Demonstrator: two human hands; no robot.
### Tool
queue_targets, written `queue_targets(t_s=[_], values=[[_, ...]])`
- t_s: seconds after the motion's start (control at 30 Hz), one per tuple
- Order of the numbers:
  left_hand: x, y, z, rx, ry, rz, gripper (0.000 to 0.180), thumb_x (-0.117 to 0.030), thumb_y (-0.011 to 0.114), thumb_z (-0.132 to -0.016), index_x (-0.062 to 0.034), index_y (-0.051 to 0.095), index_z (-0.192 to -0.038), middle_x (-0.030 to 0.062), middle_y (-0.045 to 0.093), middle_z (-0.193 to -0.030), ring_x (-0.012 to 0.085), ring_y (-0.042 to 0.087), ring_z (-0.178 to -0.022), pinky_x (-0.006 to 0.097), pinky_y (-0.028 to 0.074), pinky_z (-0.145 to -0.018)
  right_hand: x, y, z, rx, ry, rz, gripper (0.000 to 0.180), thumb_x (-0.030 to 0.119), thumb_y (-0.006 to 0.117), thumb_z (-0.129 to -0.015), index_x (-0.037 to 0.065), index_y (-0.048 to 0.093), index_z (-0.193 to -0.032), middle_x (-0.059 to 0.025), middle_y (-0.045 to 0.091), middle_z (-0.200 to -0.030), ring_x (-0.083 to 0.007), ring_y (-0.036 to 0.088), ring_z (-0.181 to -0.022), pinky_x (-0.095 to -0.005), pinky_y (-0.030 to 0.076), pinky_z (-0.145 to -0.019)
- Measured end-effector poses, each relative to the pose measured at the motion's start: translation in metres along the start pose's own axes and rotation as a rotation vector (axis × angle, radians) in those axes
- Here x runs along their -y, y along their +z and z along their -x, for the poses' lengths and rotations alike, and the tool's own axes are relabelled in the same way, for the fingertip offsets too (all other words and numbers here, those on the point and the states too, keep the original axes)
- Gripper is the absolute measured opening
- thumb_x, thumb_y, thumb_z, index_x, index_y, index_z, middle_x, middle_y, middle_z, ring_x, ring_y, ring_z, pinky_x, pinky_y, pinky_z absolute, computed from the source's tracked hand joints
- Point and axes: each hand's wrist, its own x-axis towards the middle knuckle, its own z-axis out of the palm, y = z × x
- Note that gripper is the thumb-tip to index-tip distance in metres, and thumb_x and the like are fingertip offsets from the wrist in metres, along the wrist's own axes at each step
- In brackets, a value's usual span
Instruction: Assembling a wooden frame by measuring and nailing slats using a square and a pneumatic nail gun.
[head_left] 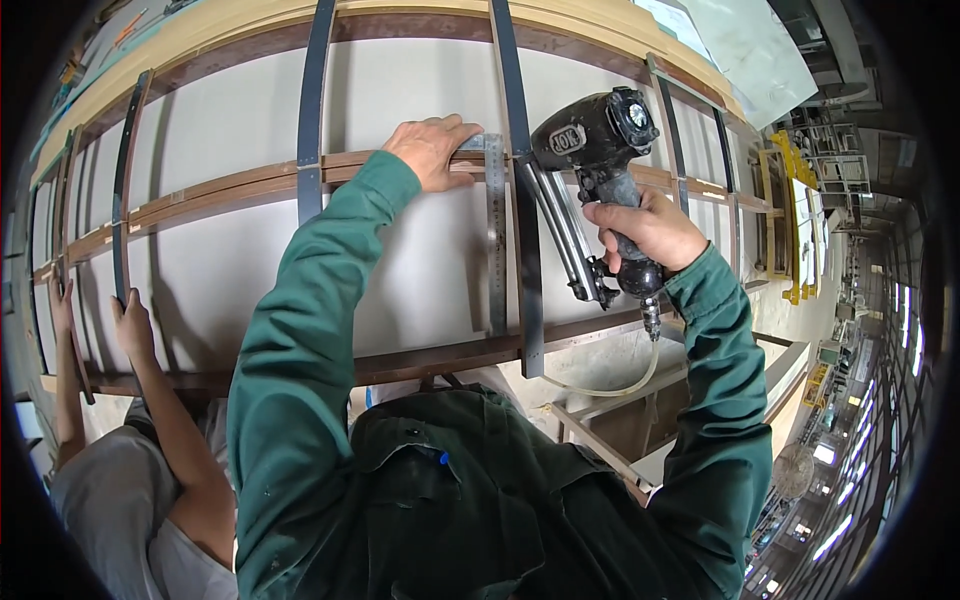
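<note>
My right hand (655, 228) is wrapped round the grip of a black air nail gun (590, 125). The gun's nose meets a dark slat (525, 260) where it crosses the brown middle rail (370, 160). Its silver magazine slants down beside that slat. On the same rail, just left of the gun, my left hand (430, 150) closes over the rail and the short arm of a metal square (496, 230). The square's long ruled blade runs toward me, parallel to the slat and a little apart from it. My left fingertips are partly hidden behind the rail.
A co-worker's hands (133, 325) grip a dark slat at the left of the frame. White panels (420, 90) lie under the rails. A pale air hose (640, 385) loops from the gun's grip. Brown wooden framing (600, 440) stands below right; yellow racks (795, 220) are farther right.
</note>
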Motion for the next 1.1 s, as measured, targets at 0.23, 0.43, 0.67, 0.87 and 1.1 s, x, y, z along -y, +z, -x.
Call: queue_targets(t_s=[0.23, 0.43, 0.67, 0.87, 1.1], values=[[0.004, 0.002, -0.001, 0.007, -0.013, 0.03, 0.06, -0.036, 0.074, -0.075, -0.0147, 0.054, -0.128, 0.0106, 0.059, -0.104, 0.0313, 0.062, -0.097, 0.042, 0.051, -0.087, 0.0, 0.0, 0.003, -0.036, -0.077, 0.026, 0.022, 0.02, 0.067, -0.088, 0.003, 0.058, -0.078, -0.0021, 0.058, -0.06, -0.0131, 0.058, -0.047, -0.0261, 0.048, -0.048], [0.006, 0.005, -0.002, 0.036, -0.008, 0.034, 0.064, -0.039, 0.071, -0.073, -0.0122, 0.054, -0.129, 0.0118, 0.059, -0.105, 0.0324, 0.062, -0.097, 0.043, 0.051, -0.085, -0.012, -0.009, 0.011, -0.089, -0.107, -0.013, 0.024, 0.023, 0.068, -0.088, 0.001, 0.059, -0.082, -0.0033, 0.059, -0.059, -0.0132, 0.058, -0.047, -0.0259, 0.048, -0.049], [0.005, 0.004, -0.001, 0.028, -0.015, 0.033, 0.063, -0.038, 0.071, -0.074, -0.0122, 0.054, -0.128, 0.012, 0.059, -0.106, 0.0325, 0.062, -0.097, 0.043, 0.052, -0.085, -0.012, -0.002, 0.008, -0.09, -0.058, -0.069, 0.024, 0.022, 0.068, -0.089, 0.003, 0.057, -0.078, -0.0037, 0.058, -0.06, -0.0141, 0.057, -0.046, -0.0272, 0.05, -0.048], [0.002, 0.002, 0.0, 0.055, -0.029, 0.036, 0.063, -0.038, 0.07, -0.074, -0.0121, 0.053, -0.129, 0.0124, 0.059, -0.107, 0.033, 0.062, -0.097, 0.044, 0.051, -0.085, -0.015, -0.006, 0.006, -0.055, -0.031, -0.087, 0.023, 0.023, 0.068, -0.089, 0.002, 0.058, -0.083, -0.0038, 0.059, -0.06, -0.0145, 0.058, -0.047, -0.0269, 0.049, -0.049], [0.003, 0.001, -0.004, 0.038, 0.012, 0.054, 0.062, -0.038, 0.068, -0.075, -0.0112, 0.054, -0.129, 0.013, 0.059, -0.11, 0.0342, 0.062, -0.098, 0.044, 0.051, -0.086, -0.022, -0.007, 0.005, -0.053, -0.083, -0.045, 0.023, 0.022, 0.067, -0.089, 0.003, 0.057, -0.079, -0.0029, 0.058, -0.06, -0.0137, 0.058, -0.048, -0.0271, 0.048, -0.049]])
